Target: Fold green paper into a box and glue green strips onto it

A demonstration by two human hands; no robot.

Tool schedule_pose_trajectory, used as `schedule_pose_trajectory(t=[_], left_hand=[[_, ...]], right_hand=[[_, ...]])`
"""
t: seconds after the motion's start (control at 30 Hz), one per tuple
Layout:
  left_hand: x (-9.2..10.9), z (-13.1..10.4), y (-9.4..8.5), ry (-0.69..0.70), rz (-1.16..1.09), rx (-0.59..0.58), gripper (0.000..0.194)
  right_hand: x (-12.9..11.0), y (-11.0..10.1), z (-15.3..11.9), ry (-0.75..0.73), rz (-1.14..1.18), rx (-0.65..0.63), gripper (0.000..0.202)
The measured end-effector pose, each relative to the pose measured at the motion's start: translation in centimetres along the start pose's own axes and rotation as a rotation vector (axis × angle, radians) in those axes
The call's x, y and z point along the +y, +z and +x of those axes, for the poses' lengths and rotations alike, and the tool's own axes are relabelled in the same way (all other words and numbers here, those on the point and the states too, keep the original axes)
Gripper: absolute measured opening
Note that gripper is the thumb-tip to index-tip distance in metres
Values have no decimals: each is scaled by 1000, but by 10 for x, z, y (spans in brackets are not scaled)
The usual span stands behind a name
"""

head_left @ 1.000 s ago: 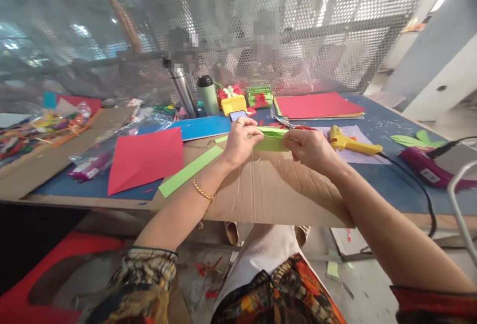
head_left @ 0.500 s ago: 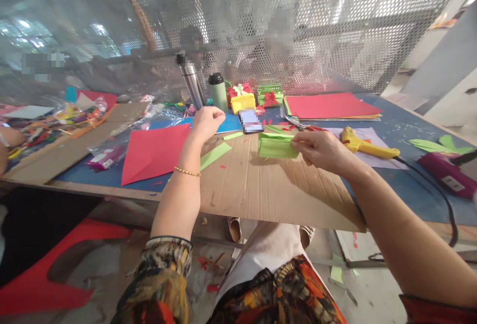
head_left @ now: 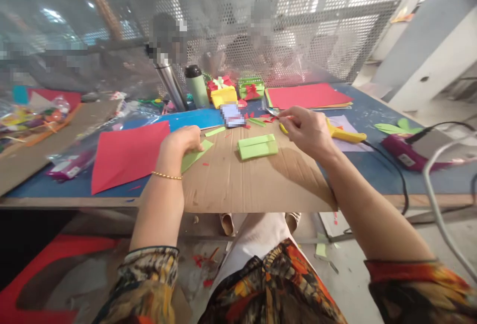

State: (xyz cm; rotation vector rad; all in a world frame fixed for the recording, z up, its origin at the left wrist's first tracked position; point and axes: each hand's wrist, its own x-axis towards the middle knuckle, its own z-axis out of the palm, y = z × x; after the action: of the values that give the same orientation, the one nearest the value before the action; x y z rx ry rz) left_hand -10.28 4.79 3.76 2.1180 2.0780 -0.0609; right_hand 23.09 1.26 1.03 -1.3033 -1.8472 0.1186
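My left hand (head_left: 183, 141) bends down over a light green paper piece (head_left: 194, 157), its fingertips closed at the paper's upper edge. My right hand (head_left: 307, 130) is closed over a pair of scissors (head_left: 273, 112); the metal blades stick out to the left and the fingers hide most of the handles. Between my hands a folded green paper piece (head_left: 258, 147) lies alone on the cardboard sheet (head_left: 231, 190). A narrow green strip (head_left: 215, 131) lies behind the left hand.
Red paper (head_left: 130, 155) lies at left. A phone (head_left: 233, 115), flask (head_left: 171, 85), green bottle (head_left: 197, 87) and small yellow paper bag (head_left: 223, 97) stand or lie behind. A yellow glue gun (head_left: 346, 134) with its cord and a stack of coloured paper (head_left: 305, 96) are at right.
My right hand has let go of the folded green paper and moved to the scissors. My left hand has come down onto the green paper piece. The view has shifted right.
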Motion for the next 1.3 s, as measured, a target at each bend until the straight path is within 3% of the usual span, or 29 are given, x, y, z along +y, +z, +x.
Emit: schedule_pose_trajectory(t=[0.23,0.4,0.47,0.57,0.67,0.73,0.8,0.87,0.93,1.0,1.1,1.23,1.3], left_hand=[[5,-11,-4,-80,66,-11,39],[5,-33,11,-64,3,48,45],[5,-44,20,-53,-47,99,40],[7,-61,34,-46,-142,218,9],[16,-82,44,-24,-242,354,29],[26,-96,46,143,-468,457,38],[40,-108,46,350,-644,411,46],[57,-114,43,496,-738,305,52],[74,-115,38,551,-781,246,55],[88,-110,32,578,-792,190,51],[93,-101,27,583,-736,63,37],[76,-98,37,480,-448,-85,9],[67,-104,47,482,-326,46,9]], right_hand=[[11,3,9,17,-16,75,28],[15,7,11,-5,-23,51,28],[15,9,11,-6,-36,24,27],[16,11,10,-10,-41,-19,26],[14,12,8,-45,22,-49,24],[7,9,6,-67,122,-70,22],[-6,5,1,-96,274,-137,25],[-23,0,-5,-155,432,-288,35],[-39,-4,-13,-234,523,-467,42],[-47,-6,-21,-271,554,-530,36],[-37,-11,-33,-178,524,-530,27],[-4,-23,-49,-19,329,-468,26],[9,-27,-58,0,182,-434,25]])
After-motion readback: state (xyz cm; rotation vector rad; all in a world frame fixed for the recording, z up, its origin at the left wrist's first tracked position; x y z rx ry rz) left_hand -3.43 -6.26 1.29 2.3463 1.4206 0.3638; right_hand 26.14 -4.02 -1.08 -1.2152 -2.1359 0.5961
